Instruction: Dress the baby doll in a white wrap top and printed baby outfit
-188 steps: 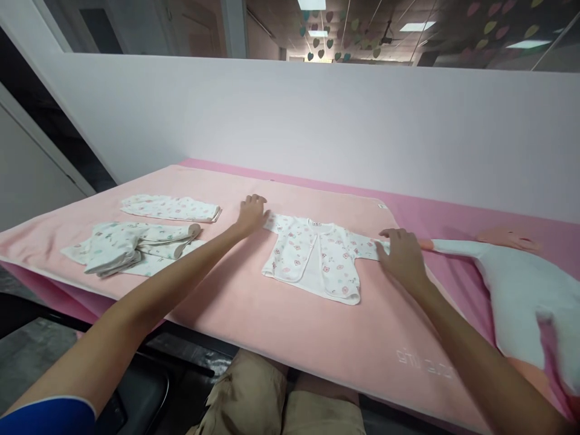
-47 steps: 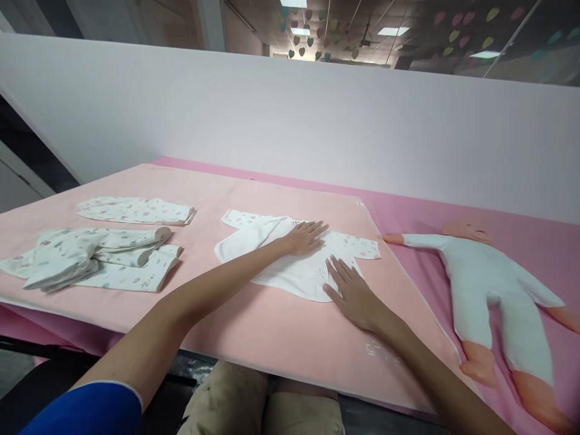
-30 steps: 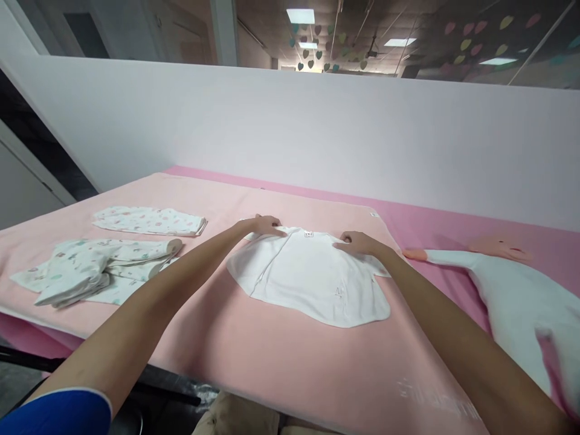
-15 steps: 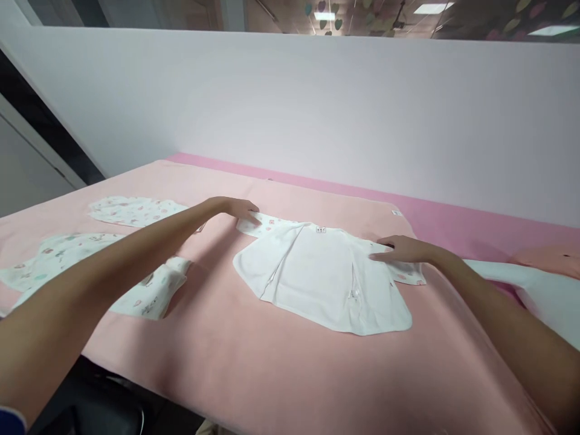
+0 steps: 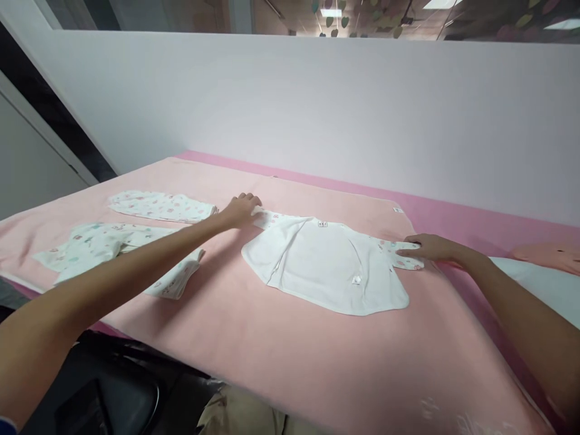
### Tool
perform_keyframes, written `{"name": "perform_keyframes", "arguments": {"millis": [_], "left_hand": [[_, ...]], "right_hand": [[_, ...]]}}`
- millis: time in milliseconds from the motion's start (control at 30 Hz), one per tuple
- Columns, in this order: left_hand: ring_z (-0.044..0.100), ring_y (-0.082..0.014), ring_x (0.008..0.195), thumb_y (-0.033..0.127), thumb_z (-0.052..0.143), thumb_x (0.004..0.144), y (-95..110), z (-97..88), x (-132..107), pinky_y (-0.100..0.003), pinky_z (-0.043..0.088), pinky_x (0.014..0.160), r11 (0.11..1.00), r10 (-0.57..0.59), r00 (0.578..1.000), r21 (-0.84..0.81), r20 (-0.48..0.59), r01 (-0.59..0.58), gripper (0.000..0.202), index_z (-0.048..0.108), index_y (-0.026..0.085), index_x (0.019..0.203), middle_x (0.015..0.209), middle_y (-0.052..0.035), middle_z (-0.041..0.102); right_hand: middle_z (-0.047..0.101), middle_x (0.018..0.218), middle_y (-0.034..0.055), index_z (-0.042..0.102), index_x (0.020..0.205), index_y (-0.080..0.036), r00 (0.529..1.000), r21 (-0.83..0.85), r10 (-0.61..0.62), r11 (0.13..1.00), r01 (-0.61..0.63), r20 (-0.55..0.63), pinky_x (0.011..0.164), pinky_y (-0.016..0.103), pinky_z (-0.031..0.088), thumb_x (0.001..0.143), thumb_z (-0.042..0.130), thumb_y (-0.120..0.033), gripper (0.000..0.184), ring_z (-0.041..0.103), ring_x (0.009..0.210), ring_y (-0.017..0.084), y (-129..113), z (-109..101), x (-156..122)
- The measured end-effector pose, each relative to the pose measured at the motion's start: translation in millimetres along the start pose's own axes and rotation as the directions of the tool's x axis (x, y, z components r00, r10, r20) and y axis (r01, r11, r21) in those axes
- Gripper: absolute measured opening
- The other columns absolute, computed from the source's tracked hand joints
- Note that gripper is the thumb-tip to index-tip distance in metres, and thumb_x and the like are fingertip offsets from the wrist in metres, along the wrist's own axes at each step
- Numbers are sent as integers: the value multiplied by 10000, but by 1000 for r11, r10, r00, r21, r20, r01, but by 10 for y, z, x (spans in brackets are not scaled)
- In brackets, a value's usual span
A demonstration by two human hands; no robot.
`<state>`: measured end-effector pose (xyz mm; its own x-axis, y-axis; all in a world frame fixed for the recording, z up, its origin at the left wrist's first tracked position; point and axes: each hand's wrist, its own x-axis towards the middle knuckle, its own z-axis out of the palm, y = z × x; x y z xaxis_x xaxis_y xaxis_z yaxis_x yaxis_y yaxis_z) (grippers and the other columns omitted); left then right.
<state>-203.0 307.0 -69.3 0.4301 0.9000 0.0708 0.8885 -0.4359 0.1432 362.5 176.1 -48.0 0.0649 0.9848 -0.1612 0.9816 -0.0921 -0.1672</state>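
Observation:
A small white baby shirt (image 5: 326, 266) lies spread on the peach blanket (image 5: 290, 356), its plain side up, with only the sleeves showing a pink print. My left hand (image 5: 240, 209) rests on the end of the left sleeve, fingers curled down over the cloth. My right hand (image 5: 428, 246) lies on the tip of the right sleeve with its fingers stretched out flat. Both arms reach far across the table.
To the left lie a folded printed garment (image 5: 163, 206) and a looser pile of printed baby clothes (image 5: 118, 249). A doll in a white suit (image 5: 539, 275) lies at the right on the pink sheet (image 5: 453, 217). A white wall stands behind the table.
The shirt was turned over from its printed front to its plain side. Since half a second ago both hands have slid outward along the sleeves to their ends.

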Motion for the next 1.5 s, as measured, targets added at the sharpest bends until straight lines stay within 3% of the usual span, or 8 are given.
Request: {"name": "perform_keyframes", "arguments": {"millis": [100,233,333,467,833,1067,1233,1500], "left_hand": [[498,-331,1410,507,476,1044,473,82,-580,-476,383,1209,963,252,967,-93,-25,-254,516,579,197,1445,1511,-144,580],[448,-302,1513,535,477,1055,948,215,-1432,-474,352,1258,868,452,892,-220,-21,-445,586,475,304,1594,1654,-82,494],[377,-278,1585,562,414,1083,1046,316,-1894,-466,291,1307,854,478,878,-219,-24,-471,608,407,348,1652,1705,-40,441],[345,-288,1606,554,344,1107,1028,428,-2218,-493,282,1309,889,425,904,-165,-57,-428,600,381,349,1670,1728,-29,405],[343,-378,1559,516,412,1089,1432,649,-2508,-594,290,1272,978,20,976,-200,-216,-64,501,564,333,1529,1694,-13,457],[428,-342,1454,497,429,1077,1433,643,-2536,-540,349,1224,965,-13,964,-255,-266,-57,608,388,302,1650,1621,-57,531],[464,-356,1377,502,423,1080,1452,609,-2549,-545,386,1168,970,-24,965,-238,-263,-41,507,534,276,1520,1547,-84,562],[480,-339,1353,473,449,1075,1465,564,-2572,-527,419,1132,968,-38,959,-250,-280,-34,361,603,275,1335,1486,-90,583]], "right_hand": [[771,1032,153,731,904,-225,990,-39,136,990,-137,-28,807,478,540,837,660,-542,331,695,949,369,149,30,-102],[706,1287,221,717,1185,-156,885,-106,-36,994,-15,-464,1041,587,494,927,517,-452,440,620,1229,433,-329,306,-554],[672,1433,145,644,1388,-227,872,11,-258,957,289,-416,1157,567,468,1036,463,-516,490,609,1330,370,-969,648,-1130],[391,1728,4,429,1636,-380,873,14,-448,888,459,-193,1300,557,351,1097,428,-545,564,383,1585,316,-1528,1089,-1821],[321,1759,61,406,1667,-318,862,-28,-429,898,438,-271,1312,592,302,1118,352,-548,598,322,1617,319,-1635,1429,-2060],[425,1705,98,498,1600,-270,855,-26,-401,909,416,-328,1283,597,339,1105,376,-546,580,397,1570,342,-1659,1482,-2131],[632,1437,162,649,1390,-219,814,12,-381,903,429,-439,1169,569,449,1077,441,-530,488,573,1344,358,-1704,1458,-2170],[665,1284,150,678,1246,-239,812,46,-347,909,415,-470,1097,562,469,1044,488,-515,391,593,1215,360,-1708,1440,-2183]]}}
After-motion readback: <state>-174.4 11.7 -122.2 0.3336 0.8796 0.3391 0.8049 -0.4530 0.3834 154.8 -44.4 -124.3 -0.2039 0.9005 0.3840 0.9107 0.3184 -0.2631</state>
